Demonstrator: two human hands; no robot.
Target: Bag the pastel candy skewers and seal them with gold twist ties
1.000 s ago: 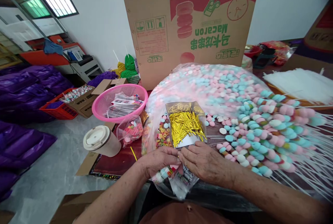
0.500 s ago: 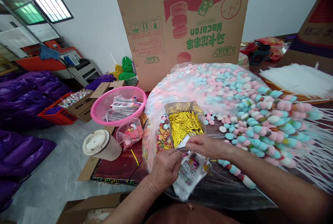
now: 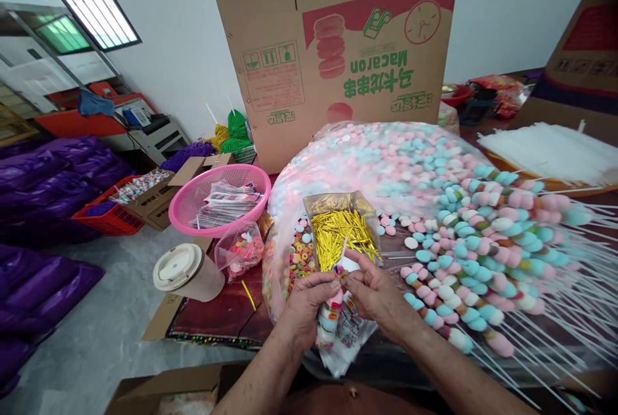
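My left hand (image 3: 306,302) is closed around a candy skewer (image 3: 329,317) in a clear printed wrapper, its white stick pointing up and away. Fingers of my right hand (image 3: 379,293) pinch the gathered wrapper neck at the stick's base; whether a tie is between them is too small to tell. Flat printed bags (image 3: 351,344) lie just beneath the skewer. Right beyond my hands sits an open box of gold twist ties (image 3: 340,228). A pile of pink, blue and white candy skewers (image 3: 473,248) lies to the right, sticks toward the right edge.
A large clear bag of pastel candies (image 3: 367,157) fills the middle, before a tall cardboard carton (image 3: 275,22). On the left are a pink basket (image 3: 181,222) of wrappers, a lidded cup (image 3: 203,280), and a bag of gummies (image 3: 244,248). White sticks (image 3: 555,148) lie at right.
My right hand has drawn back from beside the twist-tie box to meet my left hand. The wrapped skewer now shows upright between them, and more of the skewer pile is uncovered.
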